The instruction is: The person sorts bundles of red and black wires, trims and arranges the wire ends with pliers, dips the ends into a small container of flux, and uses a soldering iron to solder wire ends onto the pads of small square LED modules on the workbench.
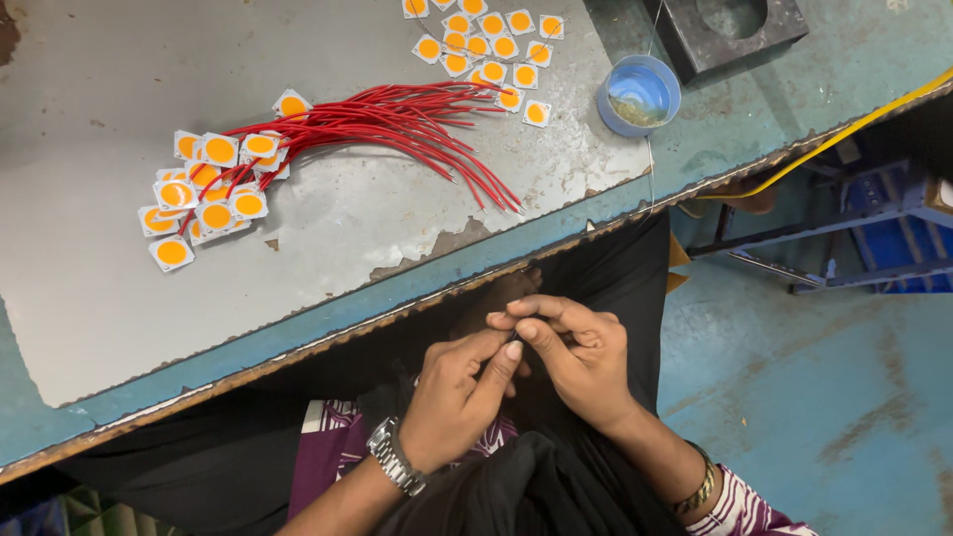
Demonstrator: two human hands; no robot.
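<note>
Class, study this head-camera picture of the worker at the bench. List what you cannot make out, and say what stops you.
1. Head view: whatever the left hand and right hand pinch is covered by the fingers.
2. The upper group of square chips is cut off by the top edge.
3. The dark block is also cut by the top edge.
4. The blue cup contents are too small to tell.

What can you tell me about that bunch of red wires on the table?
The red wires are thin, plastic-coated strands lying loose on the worn grey table. They fan out rightward toward its edge, ends free. At the left each seems joined to small white square chips with orange round centres, heaped together. No hand touches them.
</note>
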